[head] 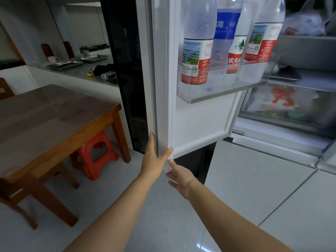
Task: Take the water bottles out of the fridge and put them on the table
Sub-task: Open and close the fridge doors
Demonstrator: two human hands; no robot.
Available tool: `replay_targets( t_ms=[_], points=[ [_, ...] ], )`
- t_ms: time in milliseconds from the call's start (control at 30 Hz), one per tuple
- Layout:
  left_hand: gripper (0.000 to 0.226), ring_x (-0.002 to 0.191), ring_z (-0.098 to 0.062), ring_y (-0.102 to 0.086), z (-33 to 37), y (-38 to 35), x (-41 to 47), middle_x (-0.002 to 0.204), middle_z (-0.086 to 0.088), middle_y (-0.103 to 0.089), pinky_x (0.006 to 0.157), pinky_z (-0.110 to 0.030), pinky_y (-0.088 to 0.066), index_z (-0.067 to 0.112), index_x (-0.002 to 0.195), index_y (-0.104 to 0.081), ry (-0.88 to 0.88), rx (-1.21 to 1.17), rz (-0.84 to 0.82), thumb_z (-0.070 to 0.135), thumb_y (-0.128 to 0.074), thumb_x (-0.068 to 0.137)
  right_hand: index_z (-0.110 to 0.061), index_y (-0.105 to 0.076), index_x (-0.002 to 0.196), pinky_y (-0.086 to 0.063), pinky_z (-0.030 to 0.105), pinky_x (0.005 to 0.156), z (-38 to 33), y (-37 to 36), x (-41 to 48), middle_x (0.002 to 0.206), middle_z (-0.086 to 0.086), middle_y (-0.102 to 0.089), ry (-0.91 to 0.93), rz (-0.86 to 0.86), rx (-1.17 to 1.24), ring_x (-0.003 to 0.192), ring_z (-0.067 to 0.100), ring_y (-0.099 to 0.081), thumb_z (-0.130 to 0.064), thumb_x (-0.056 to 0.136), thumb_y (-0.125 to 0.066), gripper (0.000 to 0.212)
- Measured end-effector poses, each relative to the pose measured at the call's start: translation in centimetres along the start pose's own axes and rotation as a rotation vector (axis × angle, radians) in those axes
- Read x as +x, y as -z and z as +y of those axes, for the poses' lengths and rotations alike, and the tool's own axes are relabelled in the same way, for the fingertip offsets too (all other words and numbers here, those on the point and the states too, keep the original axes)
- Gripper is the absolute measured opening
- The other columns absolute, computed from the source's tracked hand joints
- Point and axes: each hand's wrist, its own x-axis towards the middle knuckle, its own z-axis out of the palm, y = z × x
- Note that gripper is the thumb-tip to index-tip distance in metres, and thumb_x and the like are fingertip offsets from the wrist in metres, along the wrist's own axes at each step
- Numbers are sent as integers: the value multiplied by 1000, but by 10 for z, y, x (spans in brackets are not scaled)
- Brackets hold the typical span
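The fridge door (pixel 196 122) stands open in front of me. Its clear door shelf (pixel 218 95) holds several water bottles: a red-labelled bottle (pixel 197 51) at the left, a blue-labelled bottle (pixel 226 28) behind it, a smaller red and white bottle (pixel 236 53), and another red-labelled bottle (pixel 261 40) at the right. My left hand (pixel 154 157) grips the lower edge of the door, thumb on the inner side. My right hand (pixel 180 177) is just below the door's corner, fingers spread, fingertip touching it. The wooden table (pixel 45 120) stands to the left.
An orange plastic stool (pixel 94 155) sits under the table's right end. A counter (pixel 87 70) behind the table carries metal trays and small items. Inside the fridge at right are a drawer (pixel 283 104) and shelves with food. White tiled floor lies below.
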Motion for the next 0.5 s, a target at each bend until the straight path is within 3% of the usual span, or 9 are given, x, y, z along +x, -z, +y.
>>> replay_targets(
  t_ms=[267,367,433,500],
  points=[
    [95,144,-20,-24,-1,-13,-16,159,2,-19,113,-43,-25,31,151,-2,-13,7,50,48,-65,82,-17,-45,134,-40,40,106,-8,49,-13,133,1,-48,40,-24,5,116,16,-49,-54,82,-60,65],
    [99,144,-17,-24,-6,-26,-23,159,2,-17,115,-38,-23,25,152,-1,10,-26,90,47,-67,82,-22,-49,121,-40,38,105,-13,72,-18,131,0,-48,43,-42,22,119,17,-49,-54,81,-62,54],
    [98,143,-21,-27,-9,-37,-30,157,-1,-22,115,-39,-26,19,152,-9,76,-29,151,47,-69,80,-23,-50,112,-40,38,105,-16,87,-22,131,1,-48,44,-52,28,120,17,-48,-54,80,-63,46],
    [80,133,-26,-43,-15,-52,-37,146,-5,-43,107,-39,-37,17,143,-31,161,-82,216,45,-71,79,-20,-48,121,-40,39,105,-19,104,-27,133,2,-47,59,-41,30,121,17,-49,-52,80,-63,54]
  ],
)
